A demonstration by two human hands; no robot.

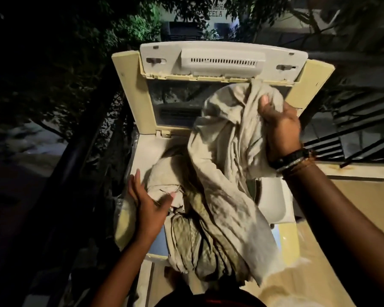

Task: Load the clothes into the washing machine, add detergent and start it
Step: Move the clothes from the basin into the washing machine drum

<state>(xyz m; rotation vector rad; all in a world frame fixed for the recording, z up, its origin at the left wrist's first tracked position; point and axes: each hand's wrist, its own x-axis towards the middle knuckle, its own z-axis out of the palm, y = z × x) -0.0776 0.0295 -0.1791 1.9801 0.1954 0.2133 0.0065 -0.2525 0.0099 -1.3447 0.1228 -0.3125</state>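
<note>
In the head view, a top-loading washing machine is filling the middle of the frame, its casing a yellowed cream plastic, smooth and boxy. Its lid is standing raised at the upper centre, showing a pale grey moulded underside with a slotted vent strip and a clear window panel below it reflecting dark foliage.

The right hand is sitting in the right centre of the frame, fingers closed in a fist around a bunch of beige cloth. The cloth is looking like a thin, crumpled woven fabric, heavily creased, hanging from the fist in long folds that are running down toward the bottom centre of the frame and draping over the machine's front edge. A stack of dark and pale bracelets is circling the right wrist.

The left hand is lying in the lower left of centre, fingers spread and open, the palm and fingertips pressing against a second bundle of the same beige fabric that is bulging out of the tub opening. Below it, a greener, coarser-textured patch of cloth is showing among the folds.

Dark leafy branches are crowding the upper left, and black metal bars are slanting across the right side.
</note>
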